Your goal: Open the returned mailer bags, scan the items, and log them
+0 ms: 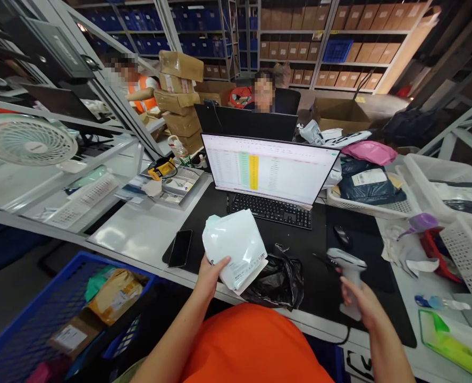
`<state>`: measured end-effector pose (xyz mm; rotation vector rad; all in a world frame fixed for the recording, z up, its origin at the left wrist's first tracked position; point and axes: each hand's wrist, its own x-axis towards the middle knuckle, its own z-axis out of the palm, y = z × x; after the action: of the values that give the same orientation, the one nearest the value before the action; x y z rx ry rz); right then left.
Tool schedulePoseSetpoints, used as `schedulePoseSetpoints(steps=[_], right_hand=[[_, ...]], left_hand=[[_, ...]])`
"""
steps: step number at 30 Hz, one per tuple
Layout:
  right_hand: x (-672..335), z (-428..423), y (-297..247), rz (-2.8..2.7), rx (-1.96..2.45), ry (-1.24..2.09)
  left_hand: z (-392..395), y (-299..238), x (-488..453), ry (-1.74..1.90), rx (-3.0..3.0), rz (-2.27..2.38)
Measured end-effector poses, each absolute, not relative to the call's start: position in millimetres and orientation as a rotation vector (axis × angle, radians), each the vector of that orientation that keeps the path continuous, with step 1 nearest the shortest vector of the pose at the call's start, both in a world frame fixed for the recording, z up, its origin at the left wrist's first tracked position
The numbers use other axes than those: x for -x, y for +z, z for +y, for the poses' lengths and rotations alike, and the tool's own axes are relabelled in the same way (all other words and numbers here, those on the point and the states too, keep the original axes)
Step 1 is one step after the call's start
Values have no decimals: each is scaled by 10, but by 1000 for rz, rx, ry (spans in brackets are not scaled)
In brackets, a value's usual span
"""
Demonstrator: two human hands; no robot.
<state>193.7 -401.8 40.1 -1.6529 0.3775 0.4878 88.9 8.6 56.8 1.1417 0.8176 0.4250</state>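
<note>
My left hand (210, 274) grips a white plastic mailer package (236, 247) by its near corner, holding it above the black desk mat (319, 282). A crumpled black plastic bag (279, 279) lies just right of the package. My right hand (361, 303) is wrapped round the handle of a grey handheld barcode scanner (347, 266), whose head points left toward the package. Behind them stand a black keyboard (270, 208) and a lit monitor (270, 167) showing a spreadsheet.
A black phone (180, 248) lies left of the package and a mouse (342, 234) right of the keyboard. White baskets (431, 175) with parcels stand right. A blue crate (56, 314) of parcels sits lower left. Two people sit behind the monitor.
</note>
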Motion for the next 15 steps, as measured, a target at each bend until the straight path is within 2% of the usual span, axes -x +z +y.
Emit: schedulePoseSetpoints(steps=[5,15], right_hand=[[-1655,-3336,813,41,1673,875],[-1535,-3119,957,-65,1669,996]], left_hand=[[66,580,-909,412,-1109,868],[88,556,-862,420,-1150,841]])
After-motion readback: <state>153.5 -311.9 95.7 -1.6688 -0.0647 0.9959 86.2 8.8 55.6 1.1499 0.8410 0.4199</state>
